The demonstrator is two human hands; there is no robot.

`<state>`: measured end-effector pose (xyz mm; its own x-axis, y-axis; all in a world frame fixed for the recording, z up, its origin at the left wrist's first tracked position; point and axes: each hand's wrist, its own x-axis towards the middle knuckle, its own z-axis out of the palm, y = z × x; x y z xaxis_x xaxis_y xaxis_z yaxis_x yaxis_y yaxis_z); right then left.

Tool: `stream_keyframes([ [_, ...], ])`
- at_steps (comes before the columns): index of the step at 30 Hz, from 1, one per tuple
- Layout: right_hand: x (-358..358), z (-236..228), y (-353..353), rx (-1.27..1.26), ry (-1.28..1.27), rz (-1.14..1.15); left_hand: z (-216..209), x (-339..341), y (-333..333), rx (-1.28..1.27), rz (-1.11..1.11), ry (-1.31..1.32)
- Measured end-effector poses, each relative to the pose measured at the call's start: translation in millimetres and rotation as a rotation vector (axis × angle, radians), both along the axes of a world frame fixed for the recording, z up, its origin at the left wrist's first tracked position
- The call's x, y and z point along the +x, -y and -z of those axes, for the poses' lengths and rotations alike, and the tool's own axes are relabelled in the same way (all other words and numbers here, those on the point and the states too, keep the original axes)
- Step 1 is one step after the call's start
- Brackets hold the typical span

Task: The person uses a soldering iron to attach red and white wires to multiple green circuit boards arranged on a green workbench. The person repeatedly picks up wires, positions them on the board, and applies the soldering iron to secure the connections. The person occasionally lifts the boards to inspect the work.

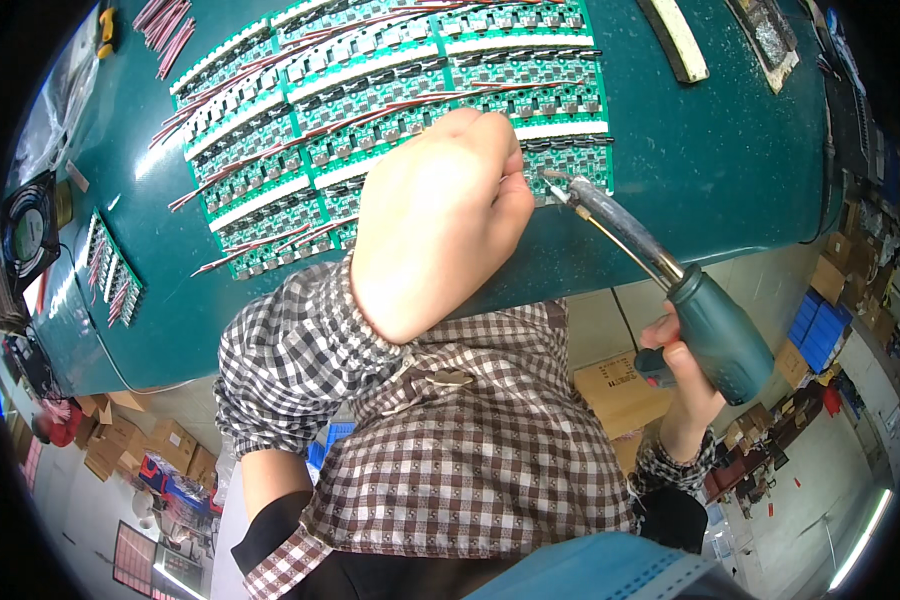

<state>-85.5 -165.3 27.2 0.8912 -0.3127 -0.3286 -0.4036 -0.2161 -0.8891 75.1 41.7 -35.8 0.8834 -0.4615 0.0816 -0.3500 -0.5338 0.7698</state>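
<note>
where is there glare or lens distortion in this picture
Head view: glare bleaches the back of the left hand; head view: the table shows a bowed near edge, and the picture's corners fall to black; head view: a lit lamp at lower right burns out white.

Green table (700,150) fills broad arc, 9 round to 3 o'clock, front edge bent by lens. Cardboard boxes (116,448) piled at 8 o'clock. Blue bins (815,332) at 3 o'clock, brown cartons (828,280) just beside. Lit tube lamp (862,538) near rim at 4 o'clock, close to pale surface (780,515), floor or wall unclear. Dark-framed panel (140,562) between 7 and 8 o'clock, too small to tell whether window.
</note>
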Motion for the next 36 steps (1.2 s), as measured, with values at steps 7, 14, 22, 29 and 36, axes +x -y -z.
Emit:
stream_keyframes([
  [7, 0.1, -0.5, 0.1, -0.004, 0.012, -0.002, 0.3, -0.2, 0.7, -0.003, 0.0, 0.0],
  [14, 2.1, -2.9, -1.5, 0.06, 0.015, 0.065, -1.9, -1.4, -3.0, 0.049, 0.016, 0.032],
  [22, 1.6, -3.2, -4.9, 0.105, -0.029, 0.114, 0.2, -6.2, -1.2, 0.042, -0.013, 0.024],
  [29, -1.3, -0.1, -2.3, 0.104, -0.004, 0.062, 0.2, -6.6, -1.0, 0.034, -0.024, 0.036],
  [36, -2.8, 2.1, -3.2, 0.067, 0.007, 0.043, 0.5, -6.1, -0.2, 0.038, -0.031, 0.018],
])
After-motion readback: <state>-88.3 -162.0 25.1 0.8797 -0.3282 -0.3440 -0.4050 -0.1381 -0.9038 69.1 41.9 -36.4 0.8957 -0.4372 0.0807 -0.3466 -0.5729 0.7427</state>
